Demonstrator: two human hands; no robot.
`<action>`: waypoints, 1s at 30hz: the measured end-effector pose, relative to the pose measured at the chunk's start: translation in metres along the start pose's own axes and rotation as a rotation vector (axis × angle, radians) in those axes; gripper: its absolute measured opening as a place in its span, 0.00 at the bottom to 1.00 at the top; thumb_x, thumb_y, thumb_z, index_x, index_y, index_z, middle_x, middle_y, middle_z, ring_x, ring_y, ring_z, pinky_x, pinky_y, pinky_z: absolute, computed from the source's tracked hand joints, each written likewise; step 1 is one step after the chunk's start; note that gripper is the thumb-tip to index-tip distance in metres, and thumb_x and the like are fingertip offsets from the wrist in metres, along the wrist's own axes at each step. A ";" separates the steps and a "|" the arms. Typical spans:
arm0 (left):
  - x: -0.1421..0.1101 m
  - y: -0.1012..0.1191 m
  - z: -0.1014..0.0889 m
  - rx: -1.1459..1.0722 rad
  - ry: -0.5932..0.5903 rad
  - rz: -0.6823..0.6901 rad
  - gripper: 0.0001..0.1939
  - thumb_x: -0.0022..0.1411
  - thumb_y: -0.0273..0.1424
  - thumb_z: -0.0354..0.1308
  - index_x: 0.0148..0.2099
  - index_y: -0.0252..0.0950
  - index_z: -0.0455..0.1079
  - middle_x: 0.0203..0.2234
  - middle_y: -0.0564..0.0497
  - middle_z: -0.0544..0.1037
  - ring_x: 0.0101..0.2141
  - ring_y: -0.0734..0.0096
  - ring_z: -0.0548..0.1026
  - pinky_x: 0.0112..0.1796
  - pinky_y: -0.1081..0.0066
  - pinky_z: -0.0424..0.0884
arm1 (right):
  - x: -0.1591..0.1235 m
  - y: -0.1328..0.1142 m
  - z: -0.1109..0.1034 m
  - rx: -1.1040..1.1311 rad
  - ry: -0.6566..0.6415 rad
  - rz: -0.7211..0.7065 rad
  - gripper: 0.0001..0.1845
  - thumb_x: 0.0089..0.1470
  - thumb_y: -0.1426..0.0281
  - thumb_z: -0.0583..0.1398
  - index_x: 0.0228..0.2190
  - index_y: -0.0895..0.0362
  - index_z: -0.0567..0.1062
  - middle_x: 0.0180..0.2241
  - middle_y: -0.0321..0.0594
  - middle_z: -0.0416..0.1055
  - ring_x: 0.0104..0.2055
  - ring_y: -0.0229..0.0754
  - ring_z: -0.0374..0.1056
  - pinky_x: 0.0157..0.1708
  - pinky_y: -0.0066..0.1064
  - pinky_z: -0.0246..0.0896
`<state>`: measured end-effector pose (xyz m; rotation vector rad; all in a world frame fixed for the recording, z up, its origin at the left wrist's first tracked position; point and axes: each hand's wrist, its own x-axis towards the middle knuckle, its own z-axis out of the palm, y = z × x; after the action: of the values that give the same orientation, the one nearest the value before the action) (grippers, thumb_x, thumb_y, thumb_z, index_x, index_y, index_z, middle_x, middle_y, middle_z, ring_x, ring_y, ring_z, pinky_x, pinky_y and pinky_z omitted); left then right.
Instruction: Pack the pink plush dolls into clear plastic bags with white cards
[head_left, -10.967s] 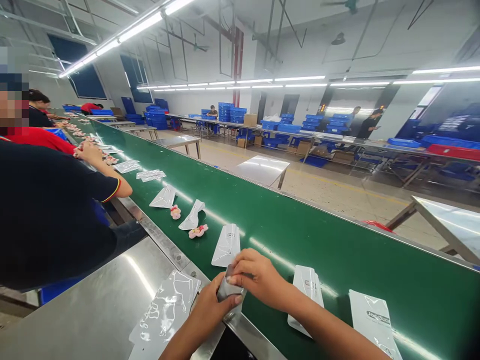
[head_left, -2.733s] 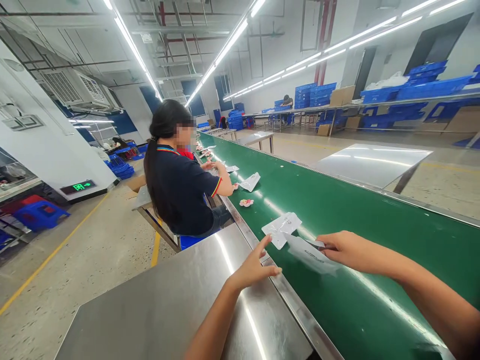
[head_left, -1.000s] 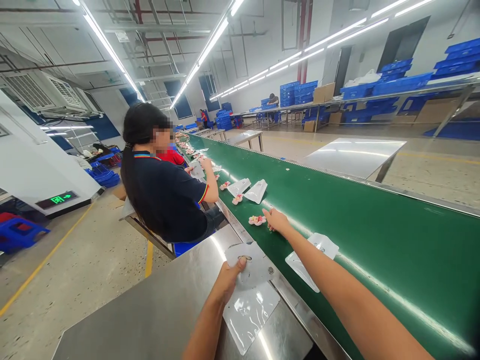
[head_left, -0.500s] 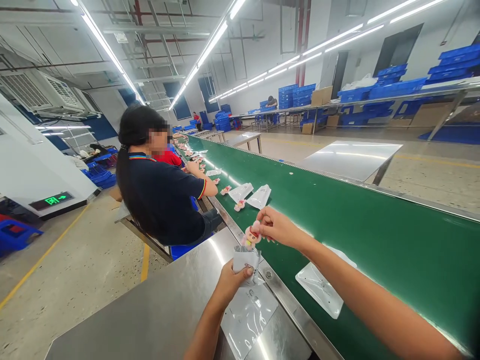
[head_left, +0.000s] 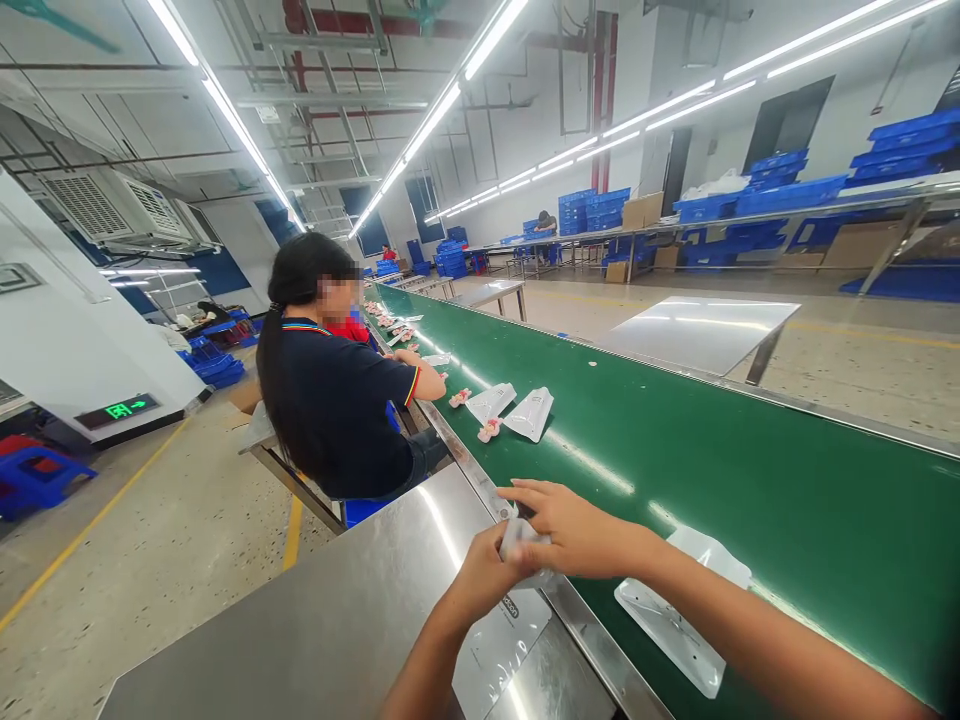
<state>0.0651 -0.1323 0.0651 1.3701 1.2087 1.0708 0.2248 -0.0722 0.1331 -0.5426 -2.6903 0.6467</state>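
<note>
My left hand [head_left: 480,575] and my right hand [head_left: 574,530] meet over the edge of the steel table [head_left: 322,620], both closed on a small clear-and-white pouch [head_left: 517,545]. The pink figure seen just before is hidden inside the pouch or under my fingers. Below my hands lies a stack of empty clear pouches [head_left: 499,645]. A filled white pouch [head_left: 679,615] rests on the green conveyor belt [head_left: 712,460] to the right of my right arm.
A seated person in a dark shirt [head_left: 330,400] works at the belt to my left. Two white pouches [head_left: 517,408] and pink figures [head_left: 489,430] lie on the belt ahead. Steel side tables [head_left: 697,330] stand beyond the belt, blue crates [head_left: 787,180] at the back.
My right hand took a pink figure off the belt, brought it to the pouch in my left hand, and now both hands close on the pouch. The pouches on the belt have moved nearer.
</note>
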 end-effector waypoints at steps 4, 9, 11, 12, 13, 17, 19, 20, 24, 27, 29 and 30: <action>0.003 0.011 0.003 0.021 -0.057 0.028 0.18 0.48 0.38 0.61 0.39 0.32 0.71 0.30 0.50 0.74 0.32 0.65 0.69 0.31 0.73 0.62 | -0.011 0.009 -0.013 -0.006 -0.048 0.066 0.16 0.53 0.60 0.54 0.26 0.56 0.76 0.50 0.41 0.64 0.49 0.48 0.61 0.48 0.37 0.54; -0.001 0.005 -0.035 0.102 0.123 -0.018 0.27 0.50 0.42 0.58 0.51 0.38 0.65 0.45 0.45 0.71 0.47 0.57 0.66 0.45 0.65 0.59 | -0.024 0.060 -0.036 -0.186 0.253 0.493 0.19 0.53 0.58 0.52 0.21 0.58 0.71 0.26 0.40 0.68 0.28 0.39 0.64 0.27 0.28 0.55; -0.006 -0.010 -0.045 0.428 0.179 -0.059 0.23 0.46 0.41 0.61 0.45 0.37 0.69 0.42 0.45 0.71 0.45 0.55 0.66 0.45 0.64 0.58 | -0.033 0.084 -0.040 -0.124 0.216 0.595 0.19 0.51 0.56 0.53 0.21 0.57 0.70 0.25 0.39 0.68 0.28 0.40 0.65 0.26 0.27 0.55; -0.009 -0.018 -0.047 0.585 0.174 -0.058 0.21 0.43 0.39 0.63 0.42 0.37 0.70 0.40 0.45 0.71 0.43 0.56 0.66 0.44 0.64 0.57 | -0.039 0.095 -0.041 -0.051 0.166 0.628 0.19 0.50 0.55 0.54 0.22 0.57 0.70 0.25 0.38 0.69 0.28 0.40 0.65 0.25 0.27 0.55; -0.012 -0.026 -0.047 0.709 0.154 -0.048 0.19 0.42 0.38 0.64 0.38 0.37 0.70 0.37 0.47 0.71 0.41 0.56 0.66 0.42 0.64 0.58 | -0.044 0.106 -0.042 0.012 0.110 0.656 0.19 0.50 0.54 0.54 0.23 0.57 0.71 0.25 0.38 0.70 0.29 0.41 0.66 0.25 0.27 0.56; -0.018 -0.045 -0.042 0.869 0.100 0.005 0.10 0.47 0.36 0.60 0.28 0.36 0.65 0.31 0.51 0.69 0.35 0.63 0.65 0.34 0.69 0.57 | -0.061 0.138 -0.041 -0.105 -0.059 0.818 0.18 0.46 0.54 0.57 0.27 0.58 0.72 0.31 0.44 0.72 0.34 0.46 0.68 0.29 0.30 0.58; -0.018 -0.048 -0.041 0.815 0.104 0.000 0.08 0.49 0.34 0.58 0.27 0.36 0.63 0.29 0.52 0.68 0.33 0.66 0.64 0.33 0.70 0.56 | -0.062 0.139 -0.037 -0.286 -0.009 0.910 0.19 0.47 0.55 0.58 0.32 0.58 0.73 0.37 0.48 0.71 0.39 0.51 0.67 0.34 0.35 0.59; -0.017 -0.048 -0.041 0.768 0.118 -0.020 0.08 0.49 0.33 0.57 0.27 0.36 0.62 0.28 0.53 0.67 0.32 0.68 0.64 0.32 0.71 0.56 | -0.059 0.133 -0.033 -0.379 0.068 0.916 0.19 0.48 0.56 0.57 0.34 0.58 0.72 0.41 0.50 0.70 0.43 0.53 0.65 0.38 0.38 0.58; -0.012 -0.043 -0.041 0.490 0.187 -0.076 0.10 0.51 0.34 0.57 0.29 0.37 0.58 0.22 0.58 0.63 0.26 0.73 0.61 0.28 0.74 0.55 | -0.033 0.080 -0.005 -0.331 0.217 0.526 0.21 0.52 0.57 0.55 0.42 0.57 0.70 0.49 0.49 0.65 0.50 0.51 0.60 0.45 0.39 0.54; -0.008 -0.035 -0.040 0.233 0.203 -0.039 0.14 0.50 0.37 0.60 0.29 0.37 0.57 0.21 0.59 0.62 0.25 0.75 0.61 0.27 0.75 0.56 | -0.005 0.037 0.022 0.008 -0.074 0.184 0.18 0.52 0.59 0.56 0.43 0.53 0.69 0.39 0.40 0.72 0.40 0.43 0.67 0.36 0.29 0.57; -0.006 -0.030 -0.041 0.067 0.163 -0.043 0.15 0.49 0.39 0.61 0.30 0.36 0.59 0.22 0.58 0.63 0.25 0.75 0.63 0.26 0.76 0.57 | 0.013 0.021 0.035 0.008 -0.117 0.094 0.10 0.51 0.66 0.57 0.36 0.54 0.72 0.33 0.37 0.72 0.35 0.40 0.67 0.31 0.26 0.55; -0.006 -0.028 -0.043 -0.020 0.113 -0.064 0.16 0.49 0.40 0.61 0.31 0.35 0.61 0.23 0.56 0.66 0.26 0.74 0.65 0.27 0.76 0.58 | 0.021 0.017 0.039 -0.023 -0.091 0.075 0.06 0.50 0.69 0.57 0.32 0.55 0.73 0.31 0.37 0.72 0.33 0.39 0.67 0.30 0.25 0.54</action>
<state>0.0187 -0.1323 0.0429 1.2620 1.3115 1.1246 0.1962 -0.0632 0.0967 -0.6371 -2.7767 0.6773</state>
